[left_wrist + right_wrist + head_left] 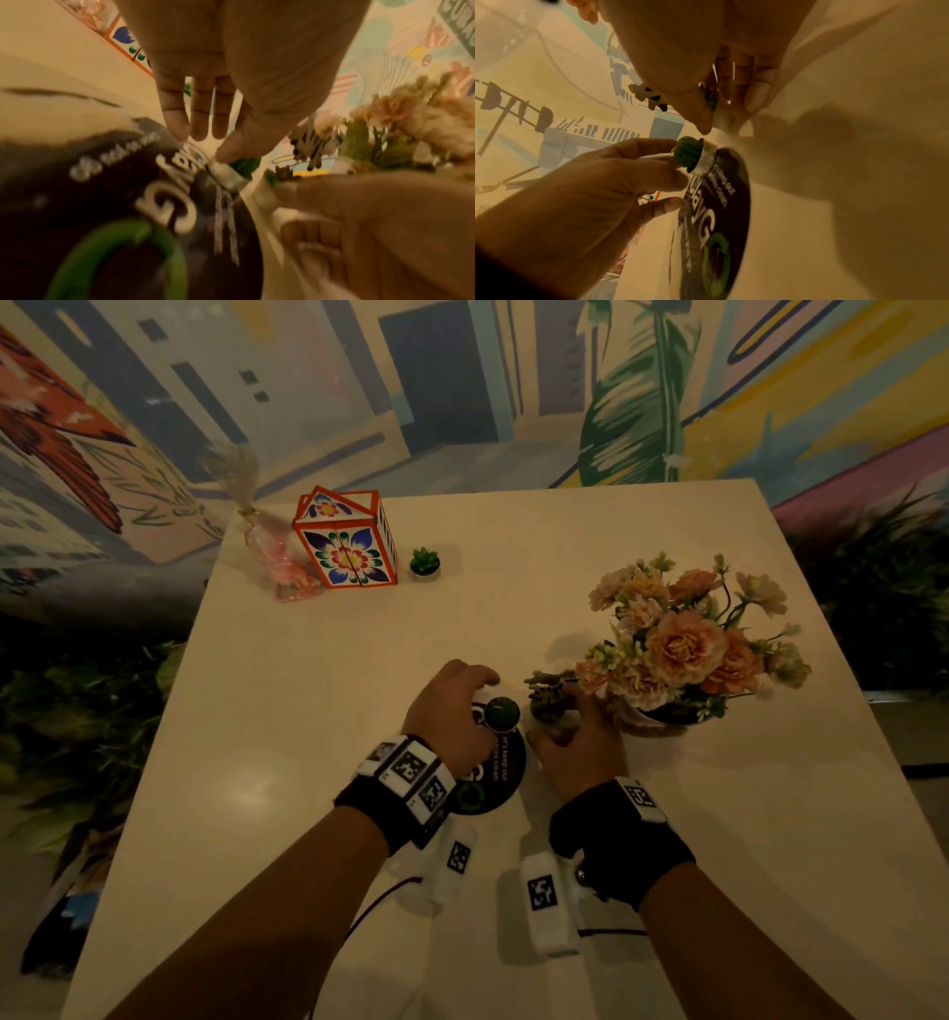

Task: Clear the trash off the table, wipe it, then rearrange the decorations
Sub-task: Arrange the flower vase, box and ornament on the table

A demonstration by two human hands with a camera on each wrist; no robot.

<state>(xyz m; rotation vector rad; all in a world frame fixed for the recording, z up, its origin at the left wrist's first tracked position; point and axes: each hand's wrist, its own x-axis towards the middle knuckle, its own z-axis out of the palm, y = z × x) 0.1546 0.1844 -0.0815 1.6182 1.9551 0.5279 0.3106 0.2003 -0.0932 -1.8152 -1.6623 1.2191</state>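
Observation:
A small green cactus in a silver tin [502, 713] stands on the far edge of a round black printed disc [508, 765] at the table's near middle. My left hand [452, 711] pinches this tin [700, 160] between thumb and a curled finger; the thumb [228, 150] touches its rim. Just to the right, my right hand [575, 747] holds a second small potted plant [552, 698] with grey-brown sprigs. Thumb and fingers grip its tin [720, 116] low over the table. Both tins are partly hidden by the fingers.
A pot of pink and peach flowers [683, 649] stands right beside my right hand. At the far left of the cream table [308, 711] stand a floral paper lantern box [349, 541], a tiny green succulent [425, 563] and a pink cellophane-wrapped bag [280, 552]. Foliage flanks the table.

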